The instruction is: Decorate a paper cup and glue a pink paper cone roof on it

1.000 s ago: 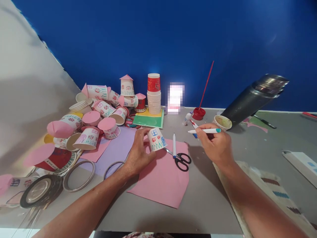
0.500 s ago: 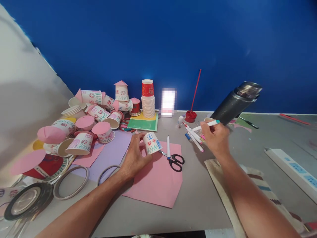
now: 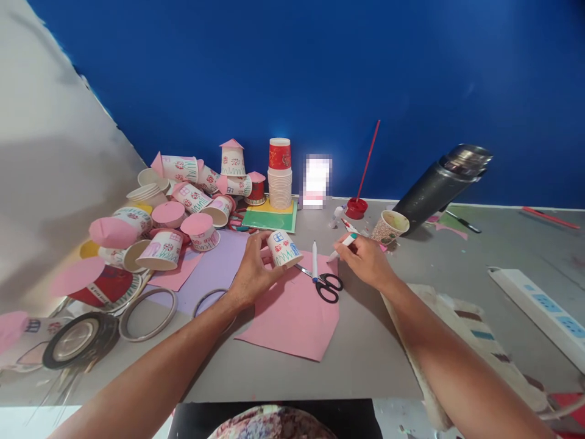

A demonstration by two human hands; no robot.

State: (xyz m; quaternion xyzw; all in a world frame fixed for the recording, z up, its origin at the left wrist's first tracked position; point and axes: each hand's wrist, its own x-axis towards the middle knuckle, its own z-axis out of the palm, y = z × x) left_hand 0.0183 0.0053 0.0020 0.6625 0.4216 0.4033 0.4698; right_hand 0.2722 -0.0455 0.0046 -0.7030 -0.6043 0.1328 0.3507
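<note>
My left hand (image 3: 256,271) is wrapped round a white paper cup (image 3: 282,249) drawn with a blue window, red flowers and green grass. The cup is tilted above a pink paper sheet (image 3: 290,317). In my right hand (image 3: 368,259) is a white marker with a green end (image 3: 343,245), its other end pointing down and left near the sheet's upper right corner. Between my hands lie a white marker with a blue end (image 3: 315,259) and black-handled scissors (image 3: 329,288).
Decorated cups (image 3: 162,250) with pink paper crowd the left side, beside tape rolls (image 3: 148,314). Stacked cups (image 3: 280,183) stand at the back. A patterned cup (image 3: 390,227), a dark flask (image 3: 434,190), a cloth (image 3: 461,335) and a power strip (image 3: 539,311) are on the right.
My right hand has moved left with the green-ended marker, closer to the held cup. The patterned cup behind it now shows fully. The camera view has shifted slightly.
</note>
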